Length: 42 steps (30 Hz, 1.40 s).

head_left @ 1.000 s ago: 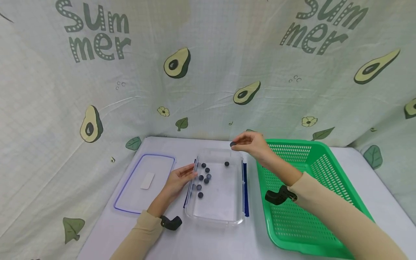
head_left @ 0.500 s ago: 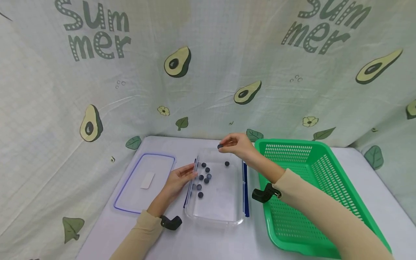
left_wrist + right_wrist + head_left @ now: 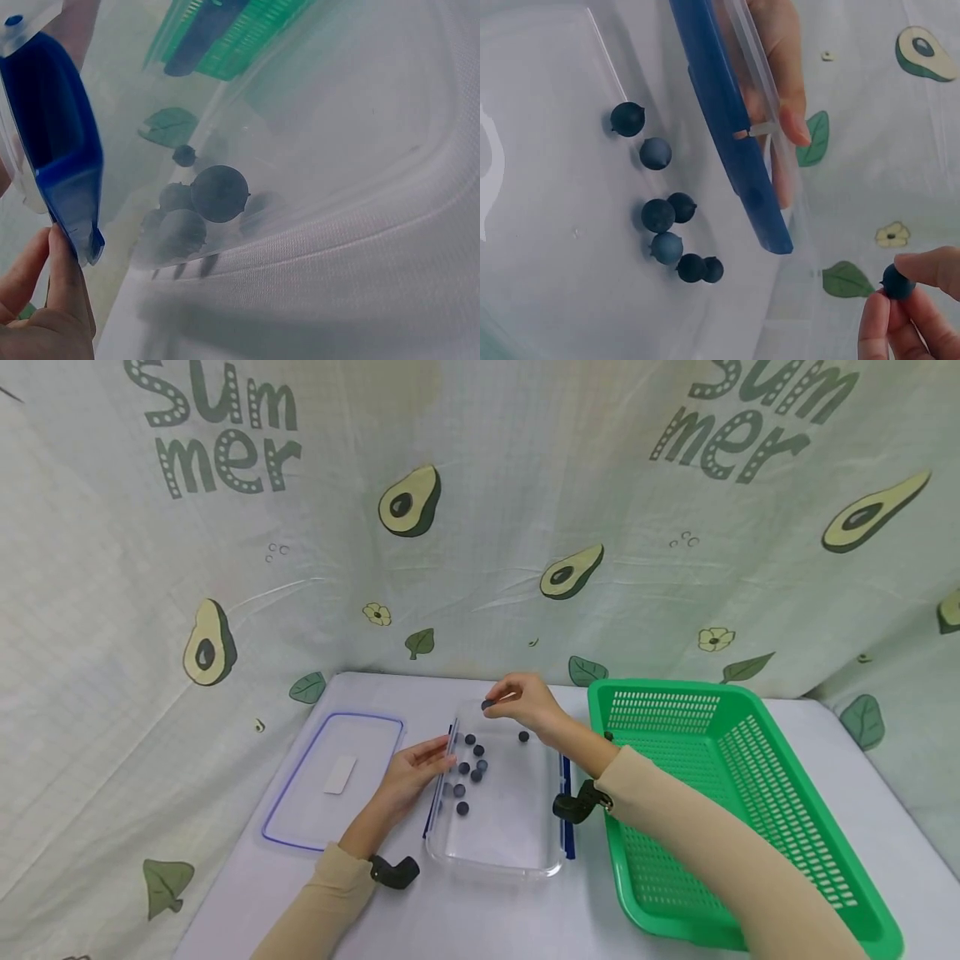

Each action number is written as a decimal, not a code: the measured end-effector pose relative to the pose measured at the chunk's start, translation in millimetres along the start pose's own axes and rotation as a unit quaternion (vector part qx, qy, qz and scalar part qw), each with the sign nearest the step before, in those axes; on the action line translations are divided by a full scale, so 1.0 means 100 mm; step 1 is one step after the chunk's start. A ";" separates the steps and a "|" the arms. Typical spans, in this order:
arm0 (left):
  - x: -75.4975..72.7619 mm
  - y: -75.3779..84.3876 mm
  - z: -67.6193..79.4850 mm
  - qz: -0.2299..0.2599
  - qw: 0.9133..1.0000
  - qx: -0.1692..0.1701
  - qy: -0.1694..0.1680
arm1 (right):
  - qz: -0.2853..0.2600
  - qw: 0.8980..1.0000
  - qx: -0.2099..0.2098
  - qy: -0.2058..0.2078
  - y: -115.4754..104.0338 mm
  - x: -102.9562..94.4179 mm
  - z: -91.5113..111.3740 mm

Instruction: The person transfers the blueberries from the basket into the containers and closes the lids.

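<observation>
My right hand pinches a dark blueberry between thumb and fingertips, above the far left end of a clear plastic box. Several blueberries lie loosely grouped along the box's left side, and a single blueberry sits apart toward its far right. At the box's left side is my left hand, its fingers fairly straight and touching the blue side latch from outside. The left wrist view looks at the berries through the cloudy box wall.
A green slotted basket stands right of the box, under the right forearm. Left of the box lies a clear lid with a blue edge, a white rectangle on it. A printed cloth hangs behind the table.
My right hand has moved left with the blueberry, from near the basket's far corner to over the box's far left end. The left hand stays at the box's side.
</observation>
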<state>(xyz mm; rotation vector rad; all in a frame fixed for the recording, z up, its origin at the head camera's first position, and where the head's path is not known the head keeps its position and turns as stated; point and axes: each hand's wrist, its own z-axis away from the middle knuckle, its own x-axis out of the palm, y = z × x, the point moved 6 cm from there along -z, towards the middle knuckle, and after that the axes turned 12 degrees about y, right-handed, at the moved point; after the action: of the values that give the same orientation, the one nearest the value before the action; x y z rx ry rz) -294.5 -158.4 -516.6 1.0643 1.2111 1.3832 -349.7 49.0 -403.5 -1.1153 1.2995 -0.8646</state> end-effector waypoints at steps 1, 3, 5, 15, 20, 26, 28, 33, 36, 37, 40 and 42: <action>0.00 0.00 0.00 0.001 1.000 0.001 0.001 | -0.001 1.000 0.003 0.001 0.01 0.02 -0.01; -0.01 0.00 0.00 0.003 1.000 0.002 0.002 | 0.002 1.000 0.007 0.006 0.04 0.05 -0.03; 0.00 0.00 0.00 0.006 1.000 0.001 0.003 | 0.007 1.000 0.014 0.011 0.07 0.08 -0.05; 0.01 0.01 0.00 0.016 1.000 -0.003 -0.001 | 0.020 1.000 0.023 0.009 0.17 0.21 -0.10; 0.00 0.01 -0.01 0.019 1.000 -0.002 -0.002 | 0.024 0.999 0.030 0.010 0.23 0.29 -0.12; -0.01 0.01 0.00 0.021 1.000 0.001 0.003 | 0.042 0.999 0.022 0.014 0.27 0.38 -0.13; -0.01 0.01 0.01 0.015 1.000 -0.001 0.005 | 0.047 0.999 0.022 0.011 0.30 0.42 -0.13; -0.01 0.00 0.01 0.007 1.000 -0.003 0.000 | 0.063 0.998 0.023 0.000 0.34 0.48 -0.11; 0.00 0.01 0.01 0.016 1.000 -0.002 -0.005 | 0.076 0.997 0.019 -0.005 0.37 0.51 -0.10; 0.00 0.01 0.01 0.018 1.000 -0.001 -0.007 | 0.080 0.997 0.017 -0.007 0.38 0.52 -0.10; 0.01 0.02 0.01 0.025 1.000 -0.001 -0.009 | 0.088 0.996 0.014 -0.013 0.42 0.55 -0.10; 0.01 0.02 0.01 0.028 1.000 -0.002 -0.009 | 0.093 0.995 0.016 -0.017 0.45 0.57 -0.09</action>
<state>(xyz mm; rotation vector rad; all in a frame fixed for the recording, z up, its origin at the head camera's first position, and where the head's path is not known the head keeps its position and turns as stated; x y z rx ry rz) -294.1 -157.7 -514.5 1.1134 1.1714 1.4160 -357.1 5.7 -462.2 -0.9641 1.3333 -0.7221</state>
